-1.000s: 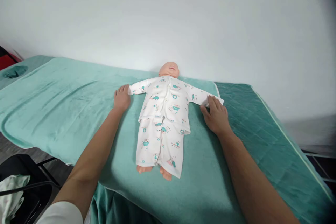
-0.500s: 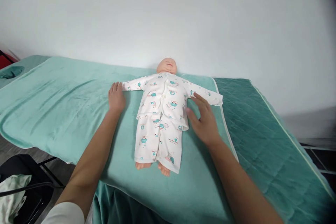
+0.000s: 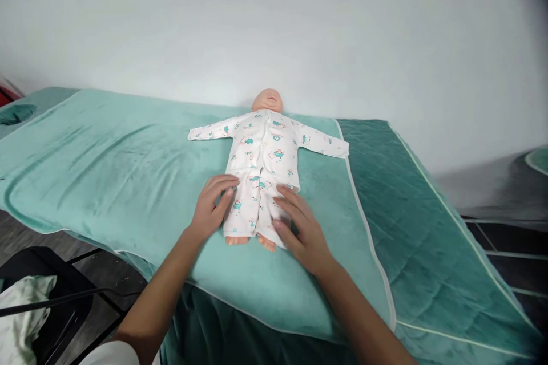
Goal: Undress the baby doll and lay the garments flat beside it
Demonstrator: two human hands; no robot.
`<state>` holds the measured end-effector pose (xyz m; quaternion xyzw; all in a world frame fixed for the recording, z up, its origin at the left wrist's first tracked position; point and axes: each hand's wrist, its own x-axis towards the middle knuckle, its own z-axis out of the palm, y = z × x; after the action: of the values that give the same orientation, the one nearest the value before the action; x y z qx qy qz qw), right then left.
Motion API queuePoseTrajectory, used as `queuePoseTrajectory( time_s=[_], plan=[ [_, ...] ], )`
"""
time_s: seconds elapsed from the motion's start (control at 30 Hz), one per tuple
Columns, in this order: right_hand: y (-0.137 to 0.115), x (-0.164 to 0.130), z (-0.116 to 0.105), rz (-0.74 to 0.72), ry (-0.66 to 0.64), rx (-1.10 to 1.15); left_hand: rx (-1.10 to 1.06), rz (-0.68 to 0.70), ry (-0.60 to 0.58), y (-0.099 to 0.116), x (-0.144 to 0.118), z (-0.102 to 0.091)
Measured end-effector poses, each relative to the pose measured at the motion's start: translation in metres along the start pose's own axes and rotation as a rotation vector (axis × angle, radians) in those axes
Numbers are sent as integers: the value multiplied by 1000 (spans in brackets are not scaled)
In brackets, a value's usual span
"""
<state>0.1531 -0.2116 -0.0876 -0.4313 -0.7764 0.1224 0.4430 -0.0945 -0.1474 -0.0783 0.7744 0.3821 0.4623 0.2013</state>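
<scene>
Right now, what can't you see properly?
All in the head view:
Any hands on the doll: hidden by its sleeves.
Parts of the pants: covered by the left grip and right grip.
Black chair and cloth: cut off by the left edge.
Red thing: cut off by the left edge, too little to name.

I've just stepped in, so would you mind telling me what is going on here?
A person's left hand and right hand are at the trousers of a doll, one hand on either side. Neither hand appears to be gripping the cloth. The doll lies face up on a light green blanket and also wears a matching white shirt, its sleeves stretched outward.
</scene>
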Motion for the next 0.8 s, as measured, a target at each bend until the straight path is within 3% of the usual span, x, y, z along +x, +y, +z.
queuePoseTrajectory(
  time_s=[0.2,0.37,0.5,0.63,0.8],
  plan=[
    [-20,-41,-7,77,-56,-67,125,-166,-169,19,-69,-19],
    [-32,-45,4,122,-5,-124,273,-195,-235,34,-87,-13],
    [-45,-34,20,104,16,-243,314,-192,-172,35,-80,5],
    [-49,-29,33,163,8,-410,327,-172,-15,38,-76,24],
    [-47,-27,28,125,-19,-390,339,-34,85,42,-77,35]
  ],
)
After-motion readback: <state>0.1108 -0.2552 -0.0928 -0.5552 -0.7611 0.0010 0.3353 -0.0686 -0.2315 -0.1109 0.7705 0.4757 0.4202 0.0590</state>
